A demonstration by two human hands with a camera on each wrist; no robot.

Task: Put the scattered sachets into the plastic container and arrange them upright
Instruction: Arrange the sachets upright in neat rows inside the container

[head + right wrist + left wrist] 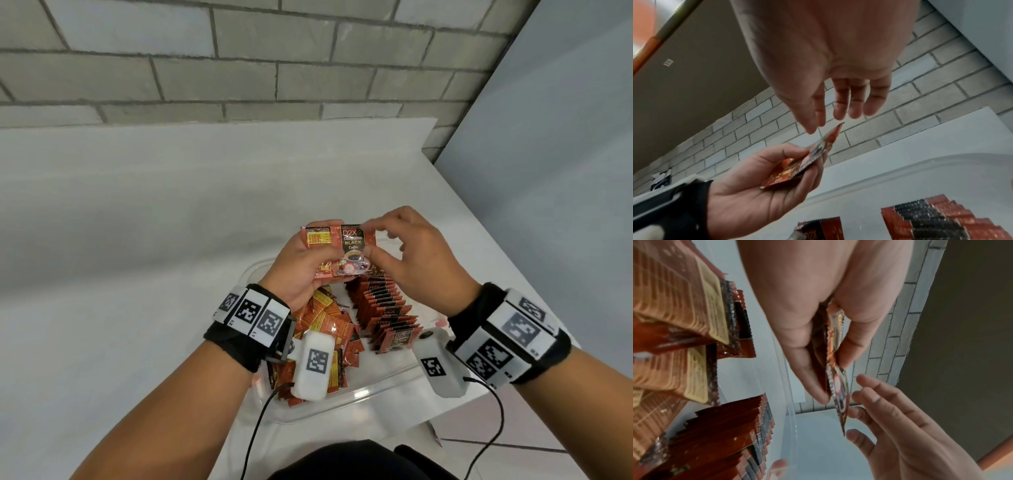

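Above plastic container (346, 404): left hand (301, 270) pinches small sachet stack (342, 248), fanned for sorting; right hand (421, 260) fingers (840, 104) loose, reaching top sachet, no grip.

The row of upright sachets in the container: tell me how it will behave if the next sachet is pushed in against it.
The row of upright sachets already leans, each overlapping the next, so a push would likely tip it domino-style. The sachets look thin and probably light, like the one the left hand pinches. Beside the row, the plastic container shows bare floor, so the row may slide.
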